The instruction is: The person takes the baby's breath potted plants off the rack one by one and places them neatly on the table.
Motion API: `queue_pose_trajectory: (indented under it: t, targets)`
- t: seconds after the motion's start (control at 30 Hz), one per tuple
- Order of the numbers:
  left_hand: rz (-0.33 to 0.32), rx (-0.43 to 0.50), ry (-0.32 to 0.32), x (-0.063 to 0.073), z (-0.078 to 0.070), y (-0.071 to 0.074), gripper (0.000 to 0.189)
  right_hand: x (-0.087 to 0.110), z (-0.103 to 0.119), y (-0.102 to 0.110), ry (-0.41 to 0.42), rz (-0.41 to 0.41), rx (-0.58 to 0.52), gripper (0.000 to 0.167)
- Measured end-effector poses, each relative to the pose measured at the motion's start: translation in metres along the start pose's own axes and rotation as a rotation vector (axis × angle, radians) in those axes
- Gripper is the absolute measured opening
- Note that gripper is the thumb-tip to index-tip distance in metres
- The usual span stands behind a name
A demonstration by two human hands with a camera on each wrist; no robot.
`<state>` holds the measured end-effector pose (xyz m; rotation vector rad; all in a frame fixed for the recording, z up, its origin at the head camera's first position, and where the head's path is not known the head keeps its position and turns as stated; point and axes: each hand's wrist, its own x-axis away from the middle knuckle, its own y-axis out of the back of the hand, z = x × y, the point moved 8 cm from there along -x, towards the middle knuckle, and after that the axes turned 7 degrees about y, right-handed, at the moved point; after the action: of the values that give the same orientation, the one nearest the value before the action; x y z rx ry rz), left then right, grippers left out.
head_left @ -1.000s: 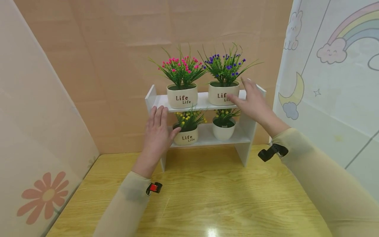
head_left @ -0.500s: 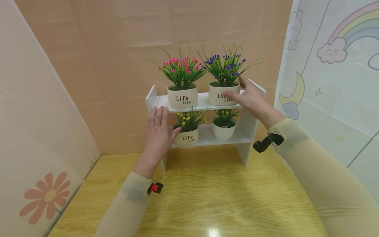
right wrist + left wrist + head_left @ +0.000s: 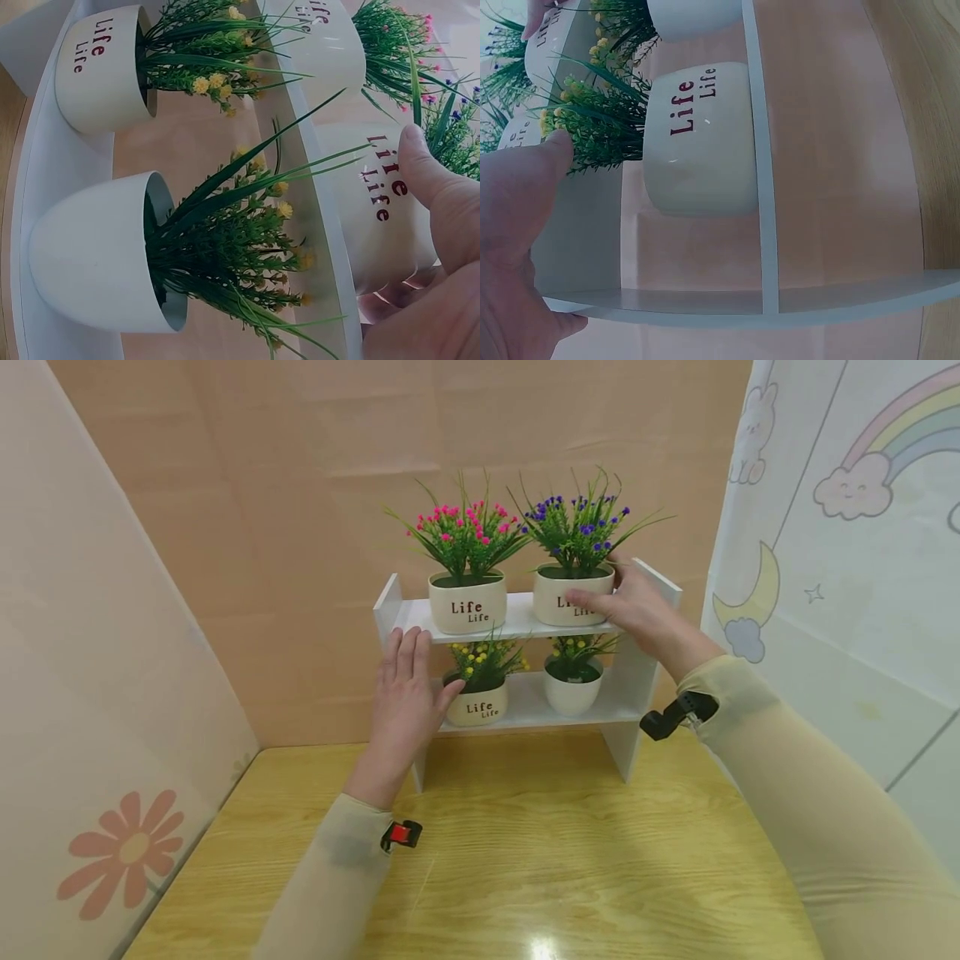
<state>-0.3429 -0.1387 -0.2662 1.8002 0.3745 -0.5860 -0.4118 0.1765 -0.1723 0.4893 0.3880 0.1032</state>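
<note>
A white two-tier shelf point(image 3: 521, 620) stands on the table. On its upper board, at the right, is a potted plant with purple flowers point(image 3: 550, 603). My right hand point(image 3: 643, 617) grips its pot, thumb across the "Life" lettering and fingers behind the side; the right wrist view shows the thumb point(image 3: 420, 161) on the pot front. To its left stands a potted plant with pink flowers point(image 3: 465, 597). My left hand point(image 3: 405, 702) rests with straight fingers against the shelf's left side, its thumb point(image 3: 556, 154) spread toward the lower yellow-flowered plant point(image 3: 701, 161).
The lower board holds the yellow-flowered "Life" pot at the left and a plain rounded white pot point(image 3: 572, 697) with yellow flowers at the right. A wood-grain table point(image 3: 510, 852) extends in front. An orange-tan backdrop point(image 3: 300, 568) and printed side panels point(image 3: 817, 635) surround it.
My right hand has moved slightly left and closed round the purple-flowered pot, its thumb sliding farther over the lettering. My left hand stays at the shelf's side. The view has shifted slightly.
</note>
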Motion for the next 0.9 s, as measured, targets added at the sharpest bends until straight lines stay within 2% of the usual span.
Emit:
queue_pose_trajectory:
  t: [0.23, 0.9]
  targets:
    - [-0.008, 0.007, -0.002, 0.0007, -0.0014, 0.0012, 0.094, -0.0025, -0.0013, -0.0021, -0.013, 0.003, -0.053, 0.095]
    - [-0.010, 0.018, 0.009, 0.0008, -0.0006, 0.0004, 0.090, -0.0026, -0.0037, -0.0031, -0.032, -0.014, -0.065, 0.097]
